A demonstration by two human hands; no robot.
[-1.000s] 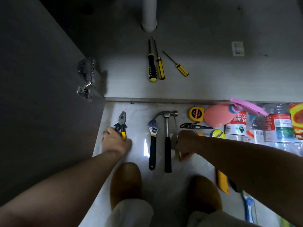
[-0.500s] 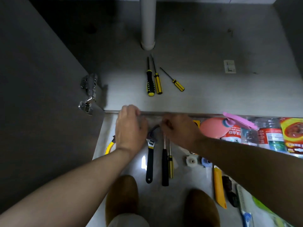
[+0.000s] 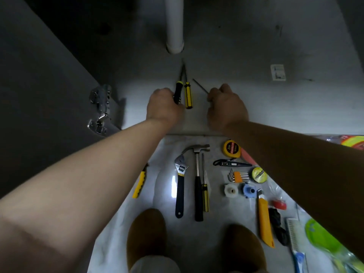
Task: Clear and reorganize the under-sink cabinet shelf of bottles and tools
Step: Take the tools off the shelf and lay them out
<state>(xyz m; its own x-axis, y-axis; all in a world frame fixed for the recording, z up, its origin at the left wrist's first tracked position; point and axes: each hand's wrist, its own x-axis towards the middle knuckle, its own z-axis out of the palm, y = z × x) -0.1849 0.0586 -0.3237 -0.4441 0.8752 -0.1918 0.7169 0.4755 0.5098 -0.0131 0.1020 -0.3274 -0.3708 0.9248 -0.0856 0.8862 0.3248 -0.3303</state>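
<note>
On the cabinet shelf (image 3: 285,109), the left hand (image 3: 165,109) has its grip curled round the black-handled screwdriver (image 3: 178,91) and the right hand (image 3: 226,109) clamps the thin screwdriver (image 3: 200,85), with the yellow screwdriver (image 3: 188,97) lying free between them, handle toward the person, nearer the left.

Only thing I can really read is "2m" on the round face of the yellow tape measure (image 3: 231,148), lying on the floor (image 3: 220,229) just off the cabinet shelf's (image 3: 295,107) front edge. The finer print under it is mush. White sticker (image 3: 278,72) toward the shelf's back right and the wrench (image 3: 180,175) marking: too blurry.
</note>
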